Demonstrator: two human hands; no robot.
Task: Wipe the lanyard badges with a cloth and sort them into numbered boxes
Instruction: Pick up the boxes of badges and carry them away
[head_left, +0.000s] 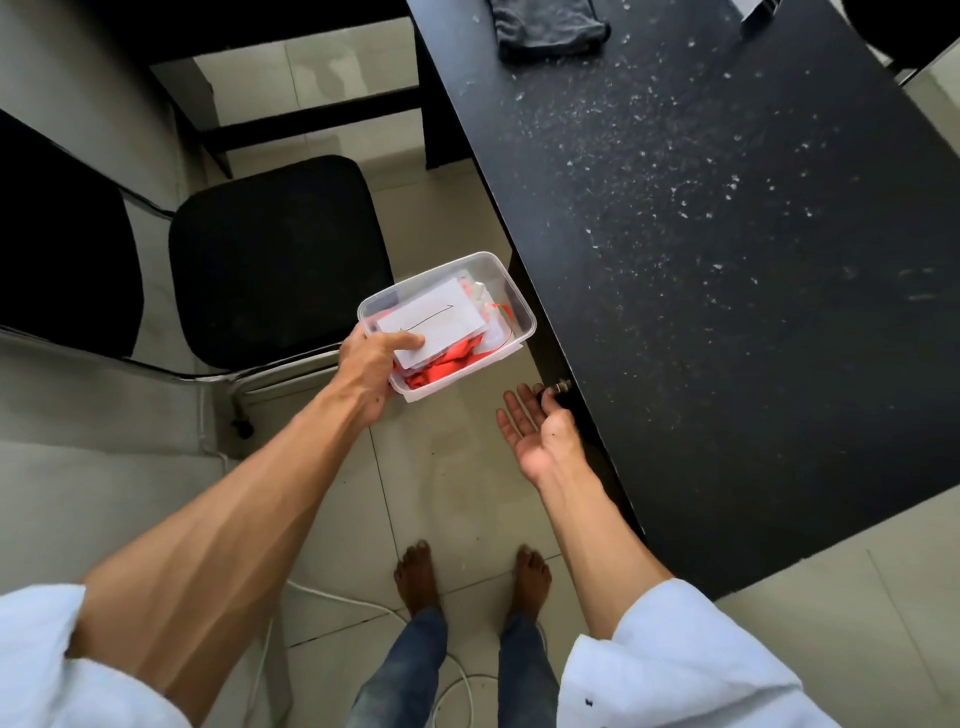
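My left hand (375, 364) grips the near corner of a clear plastic box (511, 306), thumb over its rim, holding it above the floor beside the table's left edge. Inside lie red lanyards with badges (447, 366) and a white paper label (431, 325) marked with a hand-drawn 1. My right hand (537, 428) hangs palm up with straight fingers, holding nothing, just below the box and against the table's side. A grey cloth (548, 26) lies crumpled at the far end of the black table (727, 260).
A black office chair (275, 260) stands left of the box, another dark seat (62, 249) further left. White cables (332, 603) run across the tiled floor near my bare feet (470, 577). The tabletop is speckled with white flecks.
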